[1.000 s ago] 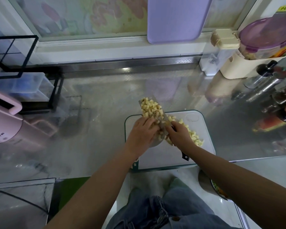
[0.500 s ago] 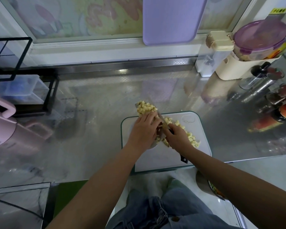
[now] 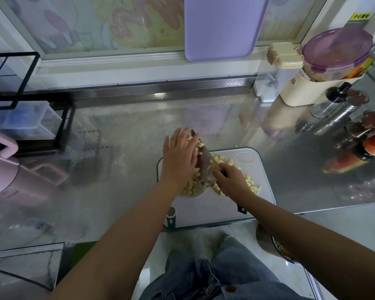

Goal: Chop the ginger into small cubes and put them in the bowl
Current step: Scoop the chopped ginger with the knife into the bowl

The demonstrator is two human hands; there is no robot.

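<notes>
Ginger cubes [image 3: 189, 188] all over the centre of the counter, and both hands are right on top of them! Left hand [image 3: 180, 156] lies flat, fingers straight and close together, pressed over the cubes piled on the tilted knife [image 3: 205, 167] blade, with pale cubes peeking out along its right edge. Right hand [image 3: 233, 180] sits just beside it, fingers curled tight round the knife handle, whose dark end pokes out below the wrist. The 2 hands are close, with only the blade between them. Under the left palm the bowl [image 3: 193, 194] shows its pale rim, cubes heaped inside, and it stands on the left part of the cutting board [image 3: 221, 211]. More cubes lie scattered on the board behind and to the right of the right hand. The blade's far tip reaches out past the board's far edge, over the shiny steel counter [image 3: 121, 169].
</notes>
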